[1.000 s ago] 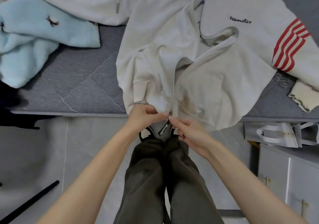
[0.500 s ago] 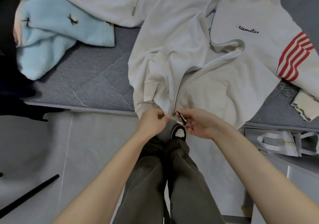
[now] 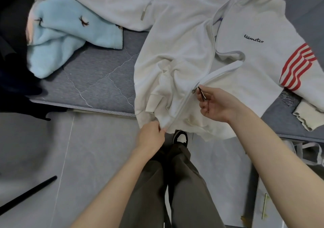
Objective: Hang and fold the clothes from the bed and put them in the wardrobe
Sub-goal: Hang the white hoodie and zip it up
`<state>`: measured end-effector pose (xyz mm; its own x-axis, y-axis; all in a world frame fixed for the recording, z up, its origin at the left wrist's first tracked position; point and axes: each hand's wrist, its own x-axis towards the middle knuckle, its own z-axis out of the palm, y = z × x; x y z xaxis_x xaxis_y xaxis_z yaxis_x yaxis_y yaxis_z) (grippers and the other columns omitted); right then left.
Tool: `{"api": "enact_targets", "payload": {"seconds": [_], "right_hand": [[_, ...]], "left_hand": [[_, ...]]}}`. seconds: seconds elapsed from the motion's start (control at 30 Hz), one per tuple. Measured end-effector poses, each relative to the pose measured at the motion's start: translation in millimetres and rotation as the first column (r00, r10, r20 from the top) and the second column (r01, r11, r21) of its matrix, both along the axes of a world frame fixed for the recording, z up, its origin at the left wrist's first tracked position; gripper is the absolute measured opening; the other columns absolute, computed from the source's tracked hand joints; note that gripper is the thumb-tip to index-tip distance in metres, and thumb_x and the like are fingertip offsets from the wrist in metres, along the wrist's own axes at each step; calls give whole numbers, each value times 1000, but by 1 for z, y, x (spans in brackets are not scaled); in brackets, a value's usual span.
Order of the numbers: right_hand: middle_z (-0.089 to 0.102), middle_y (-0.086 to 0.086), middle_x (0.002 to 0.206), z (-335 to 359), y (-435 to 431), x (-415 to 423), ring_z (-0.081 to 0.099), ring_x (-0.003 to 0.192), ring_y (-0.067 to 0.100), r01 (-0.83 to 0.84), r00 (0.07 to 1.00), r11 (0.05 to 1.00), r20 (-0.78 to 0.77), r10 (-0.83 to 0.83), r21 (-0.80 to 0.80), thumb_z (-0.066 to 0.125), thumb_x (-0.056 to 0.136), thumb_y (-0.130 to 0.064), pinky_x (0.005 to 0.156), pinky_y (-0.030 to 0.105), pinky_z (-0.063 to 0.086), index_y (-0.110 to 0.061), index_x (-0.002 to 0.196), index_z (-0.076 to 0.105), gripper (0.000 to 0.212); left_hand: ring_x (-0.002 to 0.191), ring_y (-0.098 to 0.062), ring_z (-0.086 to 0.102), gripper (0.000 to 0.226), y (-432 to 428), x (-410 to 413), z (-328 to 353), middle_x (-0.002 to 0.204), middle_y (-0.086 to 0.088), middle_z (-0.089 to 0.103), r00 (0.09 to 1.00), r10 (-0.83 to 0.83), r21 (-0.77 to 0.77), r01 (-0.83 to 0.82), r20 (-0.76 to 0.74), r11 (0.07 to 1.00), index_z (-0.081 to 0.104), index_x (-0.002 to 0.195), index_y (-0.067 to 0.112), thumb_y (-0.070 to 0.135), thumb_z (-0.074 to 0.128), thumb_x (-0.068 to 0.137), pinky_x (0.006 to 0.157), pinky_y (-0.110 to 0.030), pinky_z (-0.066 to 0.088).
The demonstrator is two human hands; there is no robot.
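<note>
Hoodie: the white zip hoodie (image 3: 184, 61) lay on the grey quilted bed (image 3: 98, 80), toward 1 o'clock, hem over the edge.
Feel: soft, floppy and light, I think; best held at the hem and zipper.
Left hand (image 3: 150, 136): pinched the hem under the zipper.
Right hand (image 3: 217, 105): pinched the little metal zipper pull (image 3: 201, 92).
Nearby: fluffy blue top (image 3: 70, 33) at 10 o'clock.

left hand (image 3: 151, 136) pinches the hoodie hem (image 3: 196, 129), right hand (image 3: 217, 105) the zipper pull (image 3: 201, 93).

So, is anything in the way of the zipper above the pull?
Nothing visible lies in its path. Above the zipper pull, pinched by the right hand, the two edges of the hoodie just gape apart.
</note>
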<state>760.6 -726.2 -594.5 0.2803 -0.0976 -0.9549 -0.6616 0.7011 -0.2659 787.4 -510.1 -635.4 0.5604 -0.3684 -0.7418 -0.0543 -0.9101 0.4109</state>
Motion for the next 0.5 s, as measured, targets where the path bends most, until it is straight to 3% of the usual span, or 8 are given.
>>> {"api": "enact_targets", "payload": {"seconds": [0.1, 0.17, 0.3, 0.5], "right_hand": [[42, -8, 71, 3, -3, 2, 28, 49, 7, -184, 983, 976, -28, 182, -115, 53, 96, -30, 48, 18, 22, -21, 74, 61, 25], [46, -10, 66, 5, -6, 2, 27, 46, 7, -263, 965, 959, -26, 262, -107, 50, 97, -30, 45, 17, 22, -21, 74, 59, 26], [45, -11, 54, 11, -10, 3, 26, 39, 5, -291, 956, 957, 13, 291, -16, 49, 97, -28, 37, 16, 19, -19, 73, 55, 27], [37, -11, 47, 17, -16, 5, 23, 31, 4, -143, 989, 990, -41, 143, 13, 47, 99, -23, 30, 14, 13, -17, 74, 50, 26]], "left_hand": [[84, -24, 61, 48, -11, 8, 10, 85, -6, 65, 914, -282, 183, 236, 292, 954, 58, 77, 11, 54, 44, 94, 65, -31, 41], [74, -19, 56, 47, -27, 12, 16, 76, 0, 59, 840, -328, 118, 308, 432, 944, 49, 74, 18, 60, 41, 92, 56, -30, 31], [82, -21, 58, 36, -70, 16, 16, 90, 0, 60, 839, -326, -21, 372, 435, 928, 50, 98, 16, 51, 43, 96, 58, -31, 32], [71, -22, 50, 18, -85, 10, 10, 81, -1, 57, 859, -281, -60, 338, 428, 939, 40, 83, 18, 29, 39, 97, 48, -31, 16]]}}
